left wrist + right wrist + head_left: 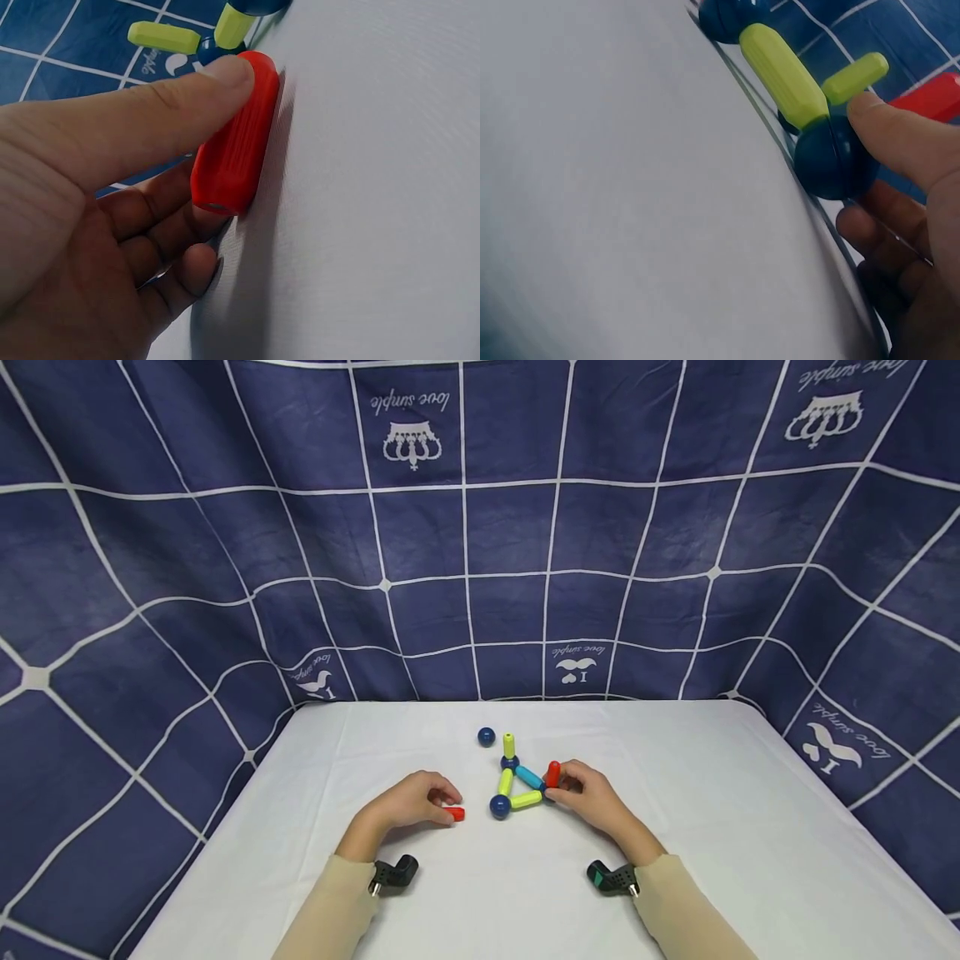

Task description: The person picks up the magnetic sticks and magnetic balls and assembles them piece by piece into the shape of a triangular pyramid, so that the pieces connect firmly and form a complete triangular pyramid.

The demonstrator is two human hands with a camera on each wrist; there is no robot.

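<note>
My left hand (411, 798) pinches a red magnetic rod (238, 142) low over the white cloth, thumb on its near side. To its right lies a triangle of magnetic rods and dark blue balls. Two yellow-green rods (527, 800) and a light blue rod (529, 777) form its sides, meeting at a front ball (500, 807), a back ball (510, 762) and a right corner ball (836, 157). My right hand (596, 795) holds that right ball between thumb and fingers. A second red rod (553, 774) rises from this corner, and a yellow-green rod (509, 745) stands on the back ball.
A loose dark blue ball (487, 737) sits behind the triangle, slightly left. White cloth covers the table (712, 827). A navy curtain (517, 535) with white grid lines hangs behind and at both sides. Each wrist wears a small black camera (396, 871).
</note>
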